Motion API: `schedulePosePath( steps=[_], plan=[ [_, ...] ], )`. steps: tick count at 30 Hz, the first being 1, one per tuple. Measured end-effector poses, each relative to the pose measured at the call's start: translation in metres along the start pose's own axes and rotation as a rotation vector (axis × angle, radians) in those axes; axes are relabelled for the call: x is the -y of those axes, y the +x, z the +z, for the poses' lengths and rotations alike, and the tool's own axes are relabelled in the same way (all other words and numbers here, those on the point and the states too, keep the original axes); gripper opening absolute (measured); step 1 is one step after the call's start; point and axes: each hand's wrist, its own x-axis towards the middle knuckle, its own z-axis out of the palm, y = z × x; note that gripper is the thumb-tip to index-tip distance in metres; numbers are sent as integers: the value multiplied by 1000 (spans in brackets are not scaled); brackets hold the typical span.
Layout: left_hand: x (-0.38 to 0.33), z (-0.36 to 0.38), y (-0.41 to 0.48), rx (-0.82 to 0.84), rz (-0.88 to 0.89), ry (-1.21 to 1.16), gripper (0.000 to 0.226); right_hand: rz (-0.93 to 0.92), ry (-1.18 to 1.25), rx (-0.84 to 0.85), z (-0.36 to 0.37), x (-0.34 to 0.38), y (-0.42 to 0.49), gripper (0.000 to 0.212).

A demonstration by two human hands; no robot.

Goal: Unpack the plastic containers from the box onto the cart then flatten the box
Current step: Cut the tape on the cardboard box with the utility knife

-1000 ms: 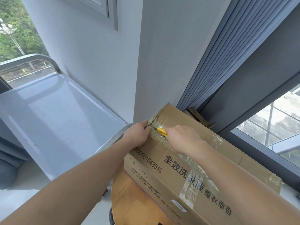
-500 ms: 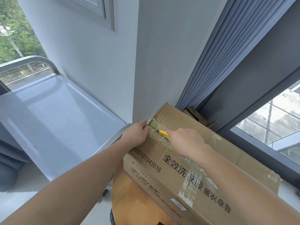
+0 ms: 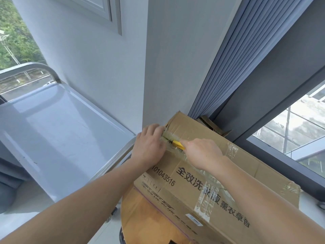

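A closed brown cardboard box (image 3: 233, 166) with black printed characters and clear tape along its top seam sits on a round wooden stool. My right hand (image 3: 204, 154) grips a yellow cutter (image 3: 178, 144), whose tip lies in the taped seam near the box's far left corner. My left hand (image 3: 149, 147) rests on that corner with its fingers curled over the edge, holding the box. The grey cart (image 3: 52, 131) stands to the left with a bare top tray. No plastic containers are visible; the box's inside is hidden.
The round wooden stool (image 3: 146, 219) carries the box. A white wall corner (image 3: 146, 67) and a blue-grey pleated curtain (image 3: 228, 59) rise right behind the box. A dark window frame (image 3: 274, 106) runs on the right. The cart's metal handle rail (image 3: 112, 162) passes under my left forearm.
The yellow cutter and my right hand have drawn slightly back along the seam toward me. My left hand stays on the box corner.
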Motion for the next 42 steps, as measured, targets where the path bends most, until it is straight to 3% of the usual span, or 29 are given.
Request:
schedulePosePath(
  steps=[2, 4, 13, 42],
  plan=[
    [1, 3, -1, -19, 209, 212, 40, 7, 4, -2, 0, -1, -2, 31],
    [2, 1, 1, 82, 299, 318, 48, 16, 20, -4, 1, -2, -4, 30],
    [25, -6, 25, 403, 320, 328, 60, 11, 37, -15, 3, -1, -4, 33],
    [24, -4, 17, 401, 281, 338, 64, 2, -35, 116, -4, -3, -5, 26]
  ],
)
